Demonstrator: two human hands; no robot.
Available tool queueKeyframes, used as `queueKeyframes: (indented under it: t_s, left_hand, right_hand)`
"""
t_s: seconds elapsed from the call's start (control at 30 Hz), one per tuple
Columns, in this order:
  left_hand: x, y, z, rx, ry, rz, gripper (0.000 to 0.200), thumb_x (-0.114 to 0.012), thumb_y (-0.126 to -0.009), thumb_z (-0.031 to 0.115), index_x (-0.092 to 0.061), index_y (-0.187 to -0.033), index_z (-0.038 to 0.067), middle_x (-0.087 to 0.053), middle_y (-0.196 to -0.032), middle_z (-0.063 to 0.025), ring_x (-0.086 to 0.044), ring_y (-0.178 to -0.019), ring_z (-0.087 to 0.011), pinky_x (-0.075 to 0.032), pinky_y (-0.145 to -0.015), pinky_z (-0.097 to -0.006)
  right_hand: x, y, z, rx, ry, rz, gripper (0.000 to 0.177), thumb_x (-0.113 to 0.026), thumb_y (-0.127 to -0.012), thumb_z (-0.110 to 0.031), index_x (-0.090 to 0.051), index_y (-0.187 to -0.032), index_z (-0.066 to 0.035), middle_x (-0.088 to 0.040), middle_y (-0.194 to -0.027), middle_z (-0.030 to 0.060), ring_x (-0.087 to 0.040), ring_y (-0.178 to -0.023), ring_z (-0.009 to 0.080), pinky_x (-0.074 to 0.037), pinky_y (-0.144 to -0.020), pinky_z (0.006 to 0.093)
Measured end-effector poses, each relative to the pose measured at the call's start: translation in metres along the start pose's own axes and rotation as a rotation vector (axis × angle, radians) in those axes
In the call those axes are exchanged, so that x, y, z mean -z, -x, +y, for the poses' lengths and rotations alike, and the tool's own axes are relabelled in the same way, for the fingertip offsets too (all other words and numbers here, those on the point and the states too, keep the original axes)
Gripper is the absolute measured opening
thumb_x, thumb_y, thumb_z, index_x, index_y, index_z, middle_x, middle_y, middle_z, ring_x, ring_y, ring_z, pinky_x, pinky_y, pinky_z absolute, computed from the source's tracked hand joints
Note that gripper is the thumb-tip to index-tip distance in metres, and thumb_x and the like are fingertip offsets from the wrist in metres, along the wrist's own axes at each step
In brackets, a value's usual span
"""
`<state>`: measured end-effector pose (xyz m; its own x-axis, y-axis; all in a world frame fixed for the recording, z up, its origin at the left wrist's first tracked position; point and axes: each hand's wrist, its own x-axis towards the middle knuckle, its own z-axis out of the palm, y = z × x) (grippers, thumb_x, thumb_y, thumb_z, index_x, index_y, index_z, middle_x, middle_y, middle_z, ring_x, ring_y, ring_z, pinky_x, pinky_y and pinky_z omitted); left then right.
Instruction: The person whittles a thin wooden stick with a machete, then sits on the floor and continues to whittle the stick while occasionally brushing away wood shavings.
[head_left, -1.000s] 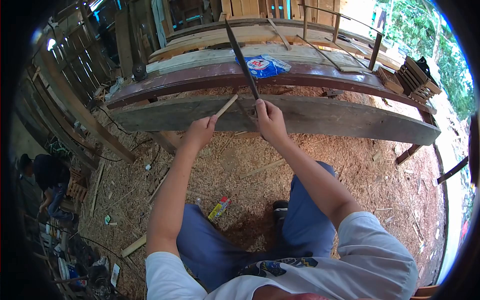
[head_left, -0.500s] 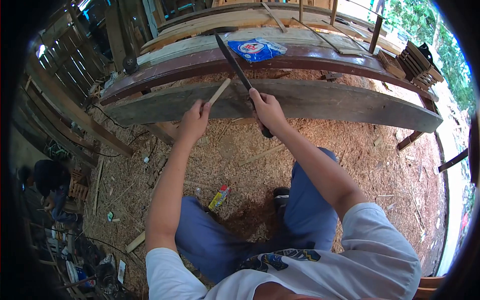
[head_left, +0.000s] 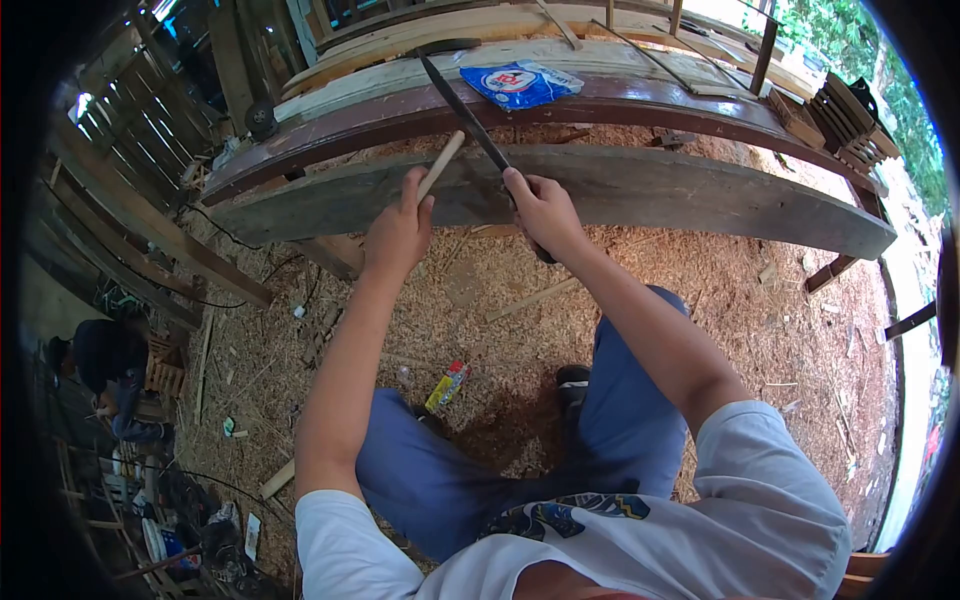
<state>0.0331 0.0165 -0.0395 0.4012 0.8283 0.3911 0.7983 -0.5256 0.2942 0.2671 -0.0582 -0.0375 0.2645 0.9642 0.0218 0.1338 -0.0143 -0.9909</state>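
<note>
Hands closed on a stick [head_left: 441,164] and a long blade [head_left: 462,102] before a weathered plank [head_left: 680,195]

Left hand [head_left: 398,232] is wrapped round the lower end of the thin, pale stick, which slants up in front of the plank. Right hand [head_left: 540,212] grips the handle of the dark blade, which crosses just beside the stick's tip. The stick looks bare along its visible length and shavings cover the floor [head_left: 770,330], but how much has been pared off cannot be judged. Its lower end is hidden in the fist, and it is too small to tell whether blade and stick touch. A blue packet [head_left: 520,82] lies on the surface [head_left: 640,108] behind.
</note>
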Motion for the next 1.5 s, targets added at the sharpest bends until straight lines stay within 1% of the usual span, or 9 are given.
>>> queueKeyframes:
  t_s: [0.13, 0.43, 0.53, 0.73, 0.93, 1.13, 1.33, 1.43, 1.5]
  left_hand:
    - [-0.003, 0.002, -0.003, -0.102, -0.026, 0.064, 0.035, -0.051, -0.112, 0.027, -0.044, -0.146, 0.023, -0.075, -0.092, -0.0205, -0.073, -0.082, -0.0463, -0.056, -0.065, -0.0584]
    - [0.004, 0.005, -0.005, -0.151, -0.079, 0.158, 0.027, -0.054, -0.109, 0.024, -0.060, -0.136, 0.022, -0.073, -0.101, -0.0162, -0.074, -0.085, -0.0420, -0.059, -0.067, -0.0538]
    - [0.008, 0.005, -0.007, -0.154, -0.092, 0.144, 0.026, -0.054, -0.109, 0.024, -0.060, -0.134, 0.023, -0.073, -0.100, -0.0153, -0.074, -0.084, -0.0417, -0.059, -0.067, -0.0533]
    - [0.015, 0.002, -0.001, -0.115, -0.174, 0.124, 0.018, -0.051, -0.110, 0.029, -0.063, -0.119, 0.018, -0.073, -0.084, -0.0171, -0.073, -0.076, -0.0425, -0.057, -0.062, -0.0540]
    - [0.011, 0.005, -0.004, -0.047, -0.164, 0.070, 0.033, -0.046, -0.113, 0.037, -0.064, -0.105, 0.011, -0.072, -0.078, -0.0202, -0.072, -0.077, -0.0443, -0.056, -0.062, -0.0567]
    - [0.011, 0.002, -0.007, 0.004, -0.098, 0.045, 0.038, -0.044, -0.113, 0.040, -0.064, -0.103, 0.010, -0.073, -0.081, -0.0211, -0.072, -0.079, -0.0459, -0.056, -0.065, -0.0583]
    - [0.015, 0.001, -0.012, -0.012, -0.052, 0.050, 0.036, -0.044, -0.113, 0.039, -0.064, -0.103, 0.011, -0.073, -0.085, -0.0219, -0.071, -0.083, -0.0477, -0.055, -0.069, -0.0600]
    - [0.015, -0.001, -0.017, -0.012, -0.008, 0.008, 0.035, -0.046, -0.112, 0.039, -0.065, -0.105, 0.011, -0.073, -0.088, -0.0224, -0.070, -0.086, -0.0480, -0.054, -0.070, -0.0601]
    - [0.012, -0.002, -0.019, -0.014, -0.023, -0.004, 0.035, -0.046, -0.112, 0.039, -0.065, -0.105, 0.011, -0.073, -0.089, -0.0227, -0.070, -0.087, -0.0480, -0.054, -0.071, -0.0599]
  right_hand:
    - [-0.003, -0.005, 0.004, 0.041, 0.009, -0.001, 0.052, -0.058, -0.109, -0.051, -0.059, -0.086, -0.005, -0.052, -0.058, -0.0009, -0.047, -0.041, 0.0092, -0.037, -0.040, 0.0293]
    - [-0.001, -0.002, 0.008, 0.062, 0.071, 0.006, 0.053, -0.058, -0.108, -0.051, -0.063, -0.087, -0.003, -0.052, -0.060, -0.0015, -0.049, -0.045, 0.0085, -0.038, -0.043, 0.0295]
    - [0.001, -0.007, 0.012, 0.129, 0.191, 0.048, 0.062, -0.056, -0.106, -0.055, -0.064, -0.085, 0.002, -0.058, -0.061, 0.0064, -0.058, -0.047, 0.0179, -0.045, -0.046, 0.0380]
    - [-0.006, 0.002, 0.000, -0.025, 0.101, -0.022, 0.064, -0.055, -0.106, -0.056, -0.069, -0.096, 0.005, -0.060, -0.064, 0.0082, -0.061, -0.053, 0.0191, -0.047, -0.053, 0.0387]
    - [-0.012, 0.000, 0.008, 0.154, 0.074, 0.037, 0.066, -0.052, -0.108, -0.057, -0.069, -0.096, 0.006, -0.060, -0.064, 0.0082, -0.062, -0.050, 0.0213, -0.047, -0.048, 0.0399]
    - [-0.006, 0.007, -0.010, -0.092, 0.208, -0.052, 0.065, -0.052, -0.108, -0.055, -0.066, -0.092, 0.007, -0.062, -0.064, 0.0119, -0.069, -0.063, 0.0257, -0.050, -0.062, 0.0428]
    - [-0.005, 0.011, -0.020, 0.265, 0.240, 0.126, 0.064, -0.053, -0.107, -0.052, -0.066, -0.090, 0.008, -0.065, -0.068, 0.0205, -0.069, -0.066, 0.0373, -0.051, -0.066, 0.0483]
    - [-0.010, 0.007, -0.008, 0.356, 0.328, 0.181, 0.065, -0.053, -0.107, -0.053, -0.067, -0.090, 0.008, -0.066, -0.069, 0.0211, -0.071, -0.068, 0.0380, -0.052, -0.068, 0.0481]
    - [-0.009, 0.006, -0.001, 0.147, 0.324, 0.049, 0.062, -0.052, -0.108, -0.053, -0.064, -0.089, 0.005, -0.061, -0.063, 0.0127, -0.063, -0.054, 0.0267, -0.049, -0.055, 0.0432]
